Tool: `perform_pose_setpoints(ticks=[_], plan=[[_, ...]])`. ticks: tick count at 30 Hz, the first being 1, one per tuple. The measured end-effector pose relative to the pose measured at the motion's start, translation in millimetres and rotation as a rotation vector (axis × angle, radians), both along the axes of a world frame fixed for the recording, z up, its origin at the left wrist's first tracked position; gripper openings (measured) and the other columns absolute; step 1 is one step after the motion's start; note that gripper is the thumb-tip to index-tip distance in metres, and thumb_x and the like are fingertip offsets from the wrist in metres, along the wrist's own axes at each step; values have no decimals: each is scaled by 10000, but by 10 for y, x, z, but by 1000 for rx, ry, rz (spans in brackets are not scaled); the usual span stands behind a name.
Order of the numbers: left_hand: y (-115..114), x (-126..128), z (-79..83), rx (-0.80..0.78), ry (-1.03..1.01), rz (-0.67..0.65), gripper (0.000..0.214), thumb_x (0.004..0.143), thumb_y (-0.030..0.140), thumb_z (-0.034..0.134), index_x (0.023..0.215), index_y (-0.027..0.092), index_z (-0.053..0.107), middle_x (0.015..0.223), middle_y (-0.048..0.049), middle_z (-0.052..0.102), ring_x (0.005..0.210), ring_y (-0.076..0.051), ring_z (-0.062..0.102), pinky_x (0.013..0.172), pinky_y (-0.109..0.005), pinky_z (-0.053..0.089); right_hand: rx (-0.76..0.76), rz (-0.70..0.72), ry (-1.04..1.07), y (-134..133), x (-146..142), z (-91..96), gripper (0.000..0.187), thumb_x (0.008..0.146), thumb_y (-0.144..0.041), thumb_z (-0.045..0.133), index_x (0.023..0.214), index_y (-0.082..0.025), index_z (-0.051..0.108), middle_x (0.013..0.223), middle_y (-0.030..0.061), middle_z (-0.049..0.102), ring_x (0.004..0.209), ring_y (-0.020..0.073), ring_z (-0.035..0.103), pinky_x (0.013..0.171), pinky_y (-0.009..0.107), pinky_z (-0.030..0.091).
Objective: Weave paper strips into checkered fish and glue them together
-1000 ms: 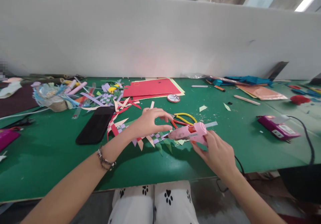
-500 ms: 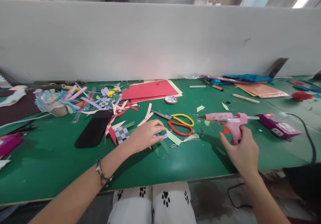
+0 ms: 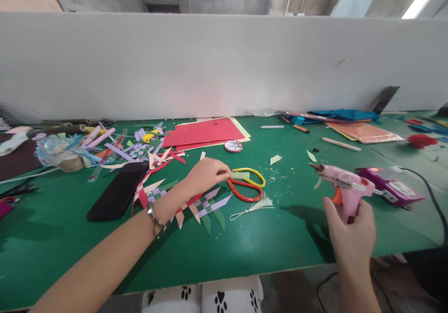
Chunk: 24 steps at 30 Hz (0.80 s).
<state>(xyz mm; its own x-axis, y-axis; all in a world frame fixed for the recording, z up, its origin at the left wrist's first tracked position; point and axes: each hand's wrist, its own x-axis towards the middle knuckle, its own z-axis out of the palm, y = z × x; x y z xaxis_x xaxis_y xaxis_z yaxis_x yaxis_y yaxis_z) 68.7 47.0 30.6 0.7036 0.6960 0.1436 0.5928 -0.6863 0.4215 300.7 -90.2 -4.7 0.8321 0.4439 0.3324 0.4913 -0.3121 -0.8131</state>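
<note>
My right hand point(image 3: 353, 231) grips the handle of a pink hot glue gun point(image 3: 345, 184), its nozzle pointing left above the table. A glue stick runs out of its back. The fingertips of my left hand point(image 3: 210, 175) are pinched on a pale green paper strip point(image 3: 241, 175) over the scissors. Those scissors have one red and one yellow handle loop point(image 3: 247, 196); my hand hides their blades. Below my left wrist lie woven paper fish point(image 3: 206, 205) in purple, green, red and peach, partly covered by the arm. A cream tassel point(image 3: 257, 205) lies near the scissors.
A black phone point(image 3: 117, 194) lies at left, beside paper scraps and ribbon bundles. Red paper sheets point(image 3: 205, 133) and a round tin point(image 3: 233, 146) are behind. At right stand a purple box-like device point(image 3: 399, 189) with a cable and orange paper point(image 3: 367, 131). A white partition point(image 3: 224, 65) closes the back.
My left hand has lifted the pale green strip from the table and moved it up over the scissors. The glue gun has shifted right and its nozzle now tilts up. The view has moved slightly.
</note>
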Motion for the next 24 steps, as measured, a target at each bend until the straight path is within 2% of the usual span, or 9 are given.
perform_pose_setpoints(ticks=[2,6,8,10,13,17,19,21,24], plan=[[205,203,66,-79,-78,113,272,780,276,434,696,143,655,700,-41,664,638,-154,567,585,-249,370,9,6,38,-14,15,-12,346,557,-495,510,697,-197,407,590,-33,381,505,117,350,483,259,291],[528,873,27,-135,-69,99,247,756,227,461,721,103,673,720,-72,671,643,-165,579,578,-243,388,36,-12,93,-13,36,-33,351,558,-503,520,693,-196,417,574,-32,409,495,127,382,470,258,301],[590,1174,-31,-189,-61,69,238,726,189,504,882,94,656,777,-74,680,660,-160,593,585,-228,410,19,1,88,-6,46,-36,359,552,-513,522,683,-196,417,565,-34,405,487,124,376,459,253,293],[595,1329,-61,-226,-75,35,472,675,183,582,1133,92,522,982,-103,647,758,-167,601,632,-222,432,-8,29,65,1,61,-37,363,549,-524,517,663,-196,410,558,-36,389,482,116,356,452,248,281],[538,1206,-18,-267,-108,-9,619,684,181,580,1258,92,367,1194,-152,521,889,-178,584,714,-241,443,-37,66,34,5,82,-45,390,535,-538,519,686,-192,424,574,-30,402,500,119,362,470,253,293],[343,670,85,-353,-156,-36,327,778,236,475,1081,131,544,1107,-91,592,977,-170,556,811,-270,428,-65,118,39,21,19,-51,412,523,-546,525,710,-188,442,584,-24,425,514,125,377,482,256,304],[181,478,84,-541,-296,-39,356,777,309,486,1096,156,528,1126,-83,581,993,-183,549,825,-310,430,-56,173,49,46,-71,-38,394,536,-543,517,694,-190,443,565,-31,408,505,118,360,471,249,296],[5,433,36,-647,-352,-36,455,712,319,579,1120,130,506,1144,-109,564,1016,-201,531,860,-328,407,-33,219,54,85,-179,-15,388,544,-533,521,706,-188,451,560,-35,401,503,116,354,468,245,293],[-196,586,-60,-827,-447,-91,602,656,272,652,1203,150,432,1221,-130,497,1039,-221,512,847,-343,414,-9,249,84,148,-311,24,389,551,-518,532,734,-184,458,580,-31,418,511,117,367,472,245,298]])
